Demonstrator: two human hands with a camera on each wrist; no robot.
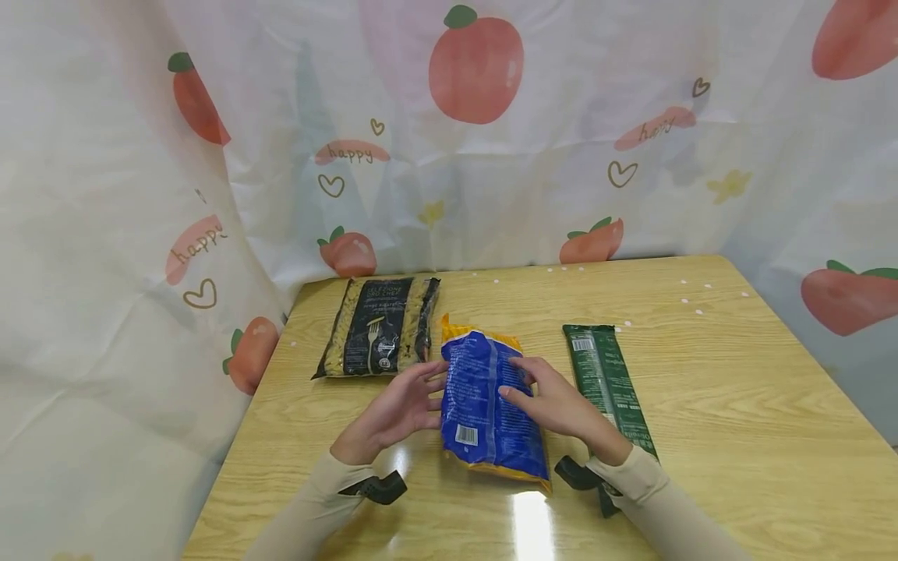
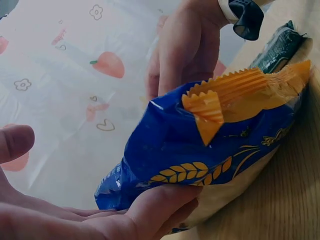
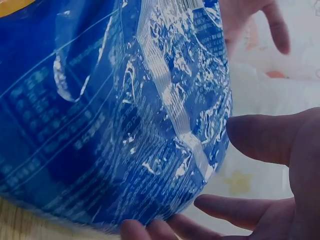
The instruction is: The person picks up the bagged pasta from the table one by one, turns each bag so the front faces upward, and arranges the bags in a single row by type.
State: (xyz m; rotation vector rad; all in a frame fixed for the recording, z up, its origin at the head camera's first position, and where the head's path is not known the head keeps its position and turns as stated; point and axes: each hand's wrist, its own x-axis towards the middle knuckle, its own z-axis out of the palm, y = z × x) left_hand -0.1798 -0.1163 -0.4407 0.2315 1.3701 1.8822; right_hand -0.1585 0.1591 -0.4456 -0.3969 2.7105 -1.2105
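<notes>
A blue plastic food bag (image 1: 484, 397) with orange ends and a barcode lies between my two hands, its back seam facing up. My left hand (image 1: 403, 405) is at the bag's left side, fingers fairly straight; in the left wrist view these fingers (image 2: 165, 205) lie against the wheat-ear print, the thumb apart from the bag. On the other side is my right hand (image 1: 557, 401), its fingers near the bag's right edge. The right wrist view has its fingertips (image 3: 160, 230) at the bag's edge, with the thumb (image 3: 260, 137) loosely extended beside it.
A black pasta bag (image 1: 386, 327) with clear side panels lies at the back left of the wooden table (image 1: 737, 389). Right of the blue bag lies a long green packet (image 1: 610, 382), partly covered by my right arm. A fruit-printed curtain (image 1: 491, 179) hangs behind.
</notes>
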